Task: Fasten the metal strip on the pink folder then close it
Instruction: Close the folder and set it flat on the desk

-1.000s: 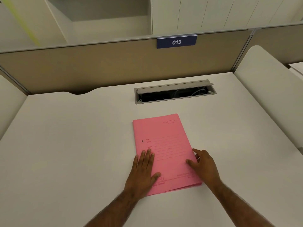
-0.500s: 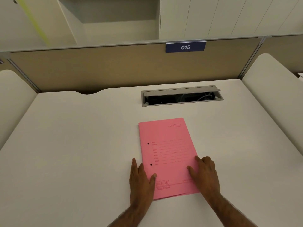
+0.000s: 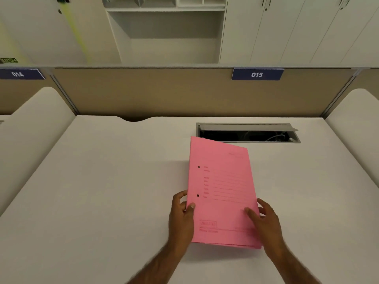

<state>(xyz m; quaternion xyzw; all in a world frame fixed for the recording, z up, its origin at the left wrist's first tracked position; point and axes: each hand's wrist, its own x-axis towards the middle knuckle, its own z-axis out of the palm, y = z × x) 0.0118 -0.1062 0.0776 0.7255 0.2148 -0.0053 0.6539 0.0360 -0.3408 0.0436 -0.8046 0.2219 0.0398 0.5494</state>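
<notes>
The pink folder (image 3: 222, 189) is closed, with two small punch holes near its left spine and printed lines on the cover. It is lifted off the white desk (image 3: 102, 191), its far end raised and tilted toward me. My left hand (image 3: 181, 214) grips the left spine edge, thumb on the cover and fingers behind. My right hand (image 3: 264, 220) holds the right edge near the lower corner, thumb on top. No metal strip is visible; the inside of the folder is hidden.
An open cable hatch (image 3: 248, 133) is cut into the desk just behind the folder. A beige partition (image 3: 153, 93) with the blue label 015 (image 3: 257, 74) closes the back. Curved white side panels (image 3: 37, 128) stand left and right.
Both hands went from resting flat on the folder to gripping its side edges. The folder has risen off the desk and tilted up. The camera view has moved to the left.
</notes>
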